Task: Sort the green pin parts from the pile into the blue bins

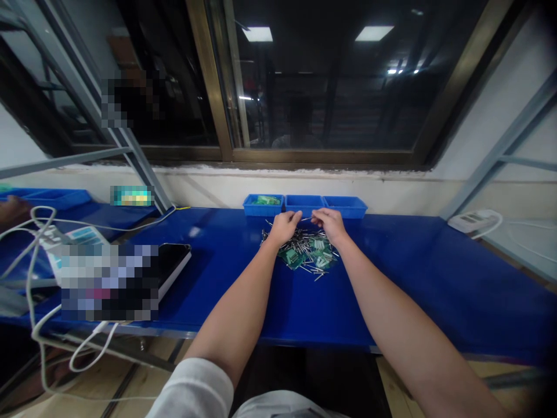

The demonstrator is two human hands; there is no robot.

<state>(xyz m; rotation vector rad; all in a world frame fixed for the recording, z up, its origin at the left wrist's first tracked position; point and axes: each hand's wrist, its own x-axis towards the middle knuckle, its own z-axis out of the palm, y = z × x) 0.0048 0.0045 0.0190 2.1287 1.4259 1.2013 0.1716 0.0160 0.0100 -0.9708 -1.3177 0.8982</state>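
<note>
A heap of thin metal pins (pixel 304 241) mixed with small green pieces (pixel 293 258) lies on the blue table. Over the heap's left side is my left hand (pixel 285 226), its fingers pressed together; what they hold, if anything, is too small to name. My right hand (pixel 329 224) is over the right side, with a thin metal pin (pixel 307 219) pinched in its fingertips and pointing toward my left hand. Just behind my hands stand blue trays; the left tray (pixel 251 210) holds green pieces (pixel 266 200).
A phone-like device (pixel 174 261) and white cables (pixel 30 278) lie on the left. A white power strip (pixel 474 221) sits at the right back. Another person's hand (pixel 13 212) is at the far left by a blue tray (pixel 72 199). Metal frame posts flank the table (pixel 418 278).
</note>
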